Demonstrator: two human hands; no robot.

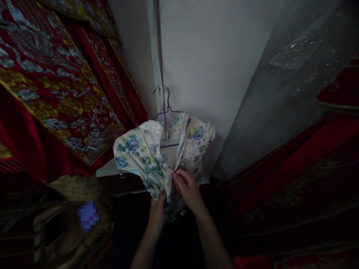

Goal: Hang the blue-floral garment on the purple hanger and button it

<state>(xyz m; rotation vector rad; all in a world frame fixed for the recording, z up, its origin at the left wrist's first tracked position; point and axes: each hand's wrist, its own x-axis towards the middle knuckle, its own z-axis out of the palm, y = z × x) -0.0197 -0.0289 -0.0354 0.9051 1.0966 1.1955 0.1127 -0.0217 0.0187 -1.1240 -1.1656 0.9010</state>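
Floral shirt (153,149) | neckline up, long axis upright | left hand (159,203), right hand (188,188): pinching its front

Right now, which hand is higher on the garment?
The right hand, its thumb and finger pinching the floral garment near the bottom of the neck opening. The left hand is lower, partly hidden by cloth.

One garment (153,158), one hanger (168,109)
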